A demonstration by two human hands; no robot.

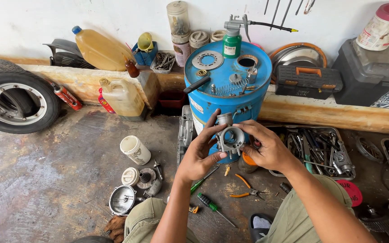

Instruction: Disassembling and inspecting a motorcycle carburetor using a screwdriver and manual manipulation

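Head view: worn concrete floor (pixel 46 180), white wall behind; far left one tyre (pixel 14 101), two oil jugs (pixel 97 49) upper left, one white tub (pixel 135 150) left of centre. Centre frame, left hand (pixel 199 155) and right hand (pixel 266 146) both clamped on grey carburettor body (pixel 229 137), held before one blue drum (pixel 226 85). One tool tray (pixel 316 150) right, two black toolboxes (pixel 308 81) upper right.

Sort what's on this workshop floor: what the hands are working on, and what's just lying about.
In hand:
left hand
right hand
grey metal engine part, held by both

Lying about:
blue drum
tyre
tray of tools
orange pliers
green screwdriver
white tub
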